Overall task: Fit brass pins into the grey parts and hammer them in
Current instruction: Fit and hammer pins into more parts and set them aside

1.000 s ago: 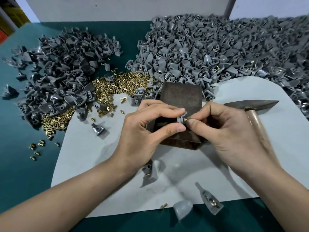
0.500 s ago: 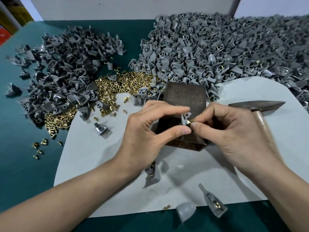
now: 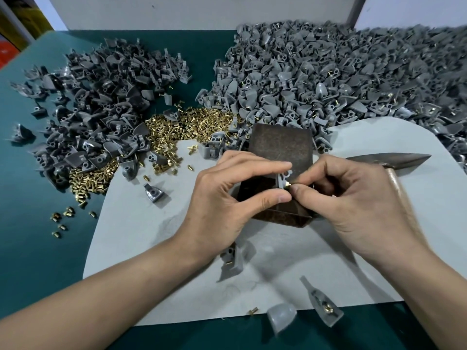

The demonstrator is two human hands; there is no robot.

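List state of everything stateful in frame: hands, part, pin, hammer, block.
left grip: pinches grey part between thumb and forefinger
right grip: pinches brass pin at the part's side
grey part: held over the metal block
brass pin: at the part, sticking out, not hammered in
hammer: lying on the sheet, not gripped
metal block: standing on the sheet

Bright, even light from above; soft shadows pool nearer me than the dark block (image 3: 279, 147). Far right of it, my view blurs and bows.
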